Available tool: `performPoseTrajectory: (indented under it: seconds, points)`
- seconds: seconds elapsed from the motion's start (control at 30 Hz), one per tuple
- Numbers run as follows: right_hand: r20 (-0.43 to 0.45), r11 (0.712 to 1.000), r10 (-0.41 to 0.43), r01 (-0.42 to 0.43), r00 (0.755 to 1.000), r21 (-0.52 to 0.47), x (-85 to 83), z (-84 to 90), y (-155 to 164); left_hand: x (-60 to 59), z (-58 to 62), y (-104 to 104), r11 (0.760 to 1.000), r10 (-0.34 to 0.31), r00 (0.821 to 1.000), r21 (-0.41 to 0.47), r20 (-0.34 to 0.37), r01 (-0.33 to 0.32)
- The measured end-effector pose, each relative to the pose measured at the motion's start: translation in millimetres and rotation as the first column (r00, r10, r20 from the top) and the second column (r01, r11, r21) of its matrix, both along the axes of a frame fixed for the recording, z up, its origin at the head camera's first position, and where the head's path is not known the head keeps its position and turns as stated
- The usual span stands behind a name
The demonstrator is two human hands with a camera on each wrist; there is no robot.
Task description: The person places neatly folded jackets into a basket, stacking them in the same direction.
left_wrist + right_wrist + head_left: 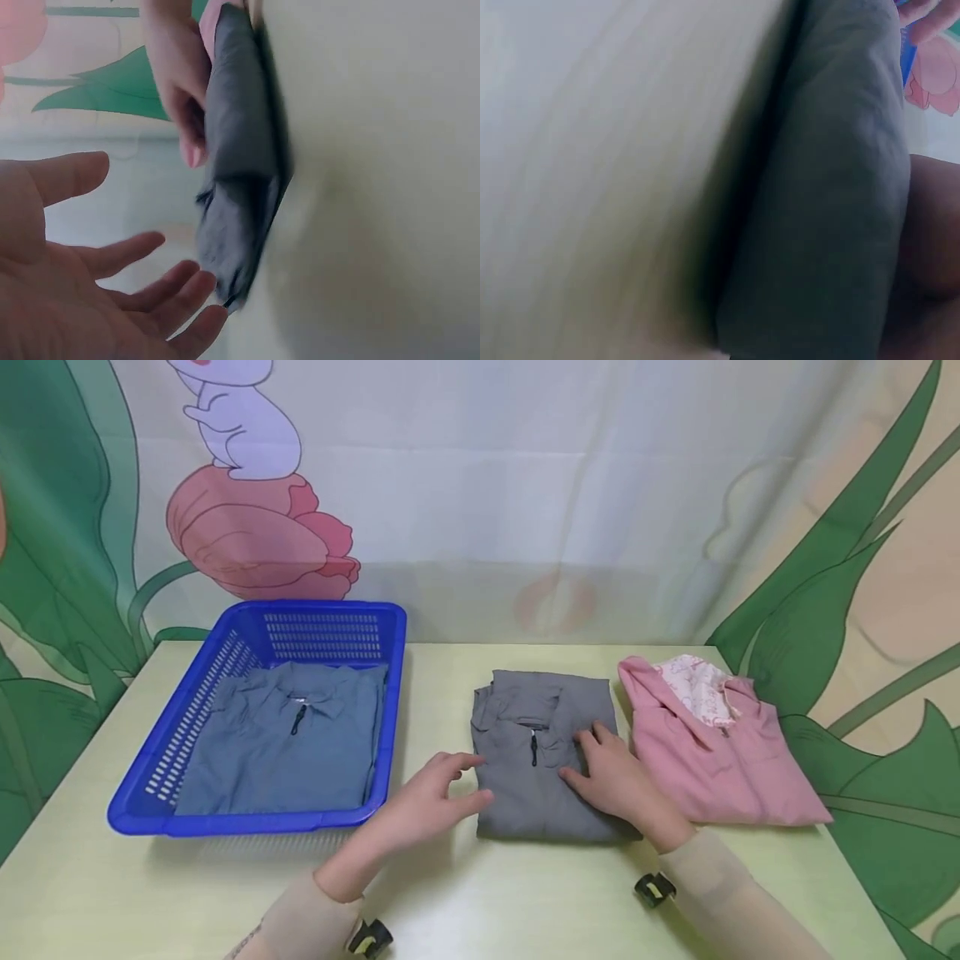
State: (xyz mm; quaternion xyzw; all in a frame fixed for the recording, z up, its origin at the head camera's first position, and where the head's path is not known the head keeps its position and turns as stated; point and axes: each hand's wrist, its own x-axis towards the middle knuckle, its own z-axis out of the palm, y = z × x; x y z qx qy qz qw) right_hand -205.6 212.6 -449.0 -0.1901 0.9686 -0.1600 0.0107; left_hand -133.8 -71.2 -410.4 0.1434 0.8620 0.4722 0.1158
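Landmark: blue basket (262, 823). Folded grey garment (517, 802) lies on the table (525, 902), right of the basket, collar up. Right hand (613, 770) rests on the garment's half farther from the basket, fingers spread, probably steadying the fold. Left hand (429, 797) at its basket-side edge, thumb and fingers apart; contact cannot be told. Blue garment (300, 772) lies flat inside the basket, likely to preserve its folds. Pink garment (750, 781) farthest right of the basket.

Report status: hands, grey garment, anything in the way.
Left hand beside grey garment, contact unclear. Right hand on top. Garment folded, zip pull showing. Only left hand between it and blue basket.
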Motion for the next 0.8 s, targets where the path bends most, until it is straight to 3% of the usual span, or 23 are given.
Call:
performPoseTrajectory:
  seconds: [0.2, 0.37, 0.53, 0.7, 0.8]
  points:
    - [0.012, 1.000, 0.019, -0.019, 1.000, -0.005, 3.9, 0.9, -8.4, 1.9, -11.9, 7.8, 0.998, 0.048, 0.994, 0.043, 0.097, -0.052]
    - [0.039, 1.000, 0.016, -0.015, 0.999, -0.009, 7.5, 2.4, -13.8, -1.5, -12.3, 11.5, 0.980, 0.144, 0.970, 0.107, 0.196, -0.168]
    - [0.061, 0.998, 0.010, -0.006, 0.998, -0.062, 6.7, 8.7, -14.4, -7.2, -10.8, 14.8, 0.939, 0.191, 0.932, 0.220, 0.308, -0.265]
    - [0.013, 0.992, -0.041, 0.042, 0.999, -0.117, 1.3, 14.0, -5.6, -8.6, -14.7, 17.6, 0.887, 0.189, 0.892, 0.318, 0.411, -0.335]
    - [0.030, 0.993, -0.070, 0.072, 0.997, -0.093, -0.7, 17.0, -1.1, -8.0, -16.6, 17.4, 0.854, 0.182, 0.865, 0.361, 0.468, -0.375]
